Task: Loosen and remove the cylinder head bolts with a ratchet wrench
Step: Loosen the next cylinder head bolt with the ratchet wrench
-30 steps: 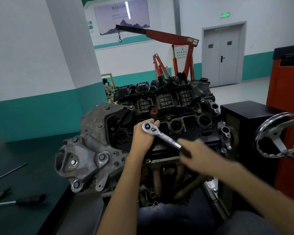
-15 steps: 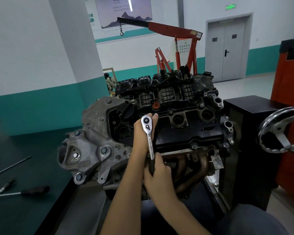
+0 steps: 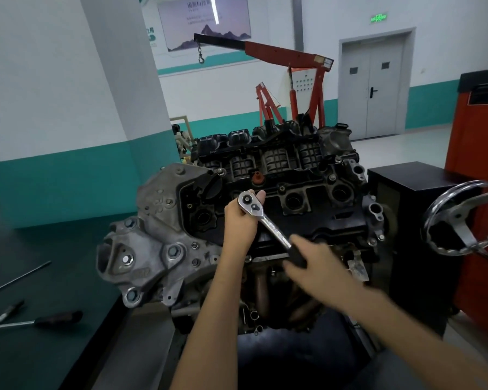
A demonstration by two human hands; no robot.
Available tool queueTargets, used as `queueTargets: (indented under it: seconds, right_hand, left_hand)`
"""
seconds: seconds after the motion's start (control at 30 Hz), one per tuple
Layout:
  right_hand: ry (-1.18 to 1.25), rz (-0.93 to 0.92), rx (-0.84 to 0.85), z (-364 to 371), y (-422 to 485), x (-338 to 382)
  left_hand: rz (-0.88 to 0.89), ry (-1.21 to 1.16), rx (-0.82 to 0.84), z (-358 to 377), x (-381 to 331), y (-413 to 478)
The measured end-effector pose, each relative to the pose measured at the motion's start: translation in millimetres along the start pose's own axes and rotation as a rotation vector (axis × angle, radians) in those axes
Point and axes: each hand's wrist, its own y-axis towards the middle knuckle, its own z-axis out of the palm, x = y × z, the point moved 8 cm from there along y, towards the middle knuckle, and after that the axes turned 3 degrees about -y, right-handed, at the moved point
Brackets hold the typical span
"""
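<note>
Atop black plastic engine cover (image 3: 321,220), our L hand (image 3: 238,223) clasps chrome ratchet wrench (image 3: 268,224); R hand (image 3: 319,266) grips handle, now swung rightward: bolt prob. loosening.

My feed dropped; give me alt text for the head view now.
Two hands work a ratchet on an engine: the left hand holds the ratchet's head over the black cover, the right hand grips its handle, which slants down to the right. Screwdrivers lie on the bench at left.

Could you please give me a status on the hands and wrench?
Left hand steadies ratchet wrench head against the engine top. Right hand grips the handle, blurred. Bolt hidden beneath. Swing path looks clear.
</note>
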Motion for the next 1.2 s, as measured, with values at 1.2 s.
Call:
queueTargets:
  seconds: [1.2]
  right_hand:
    - [-0.232, -0.059, 0.192, -26.1, 25.0, -0.5]
  left_hand:
    - [0.052, 0.098, 0.019, -7.2, -8.4, -2.7]
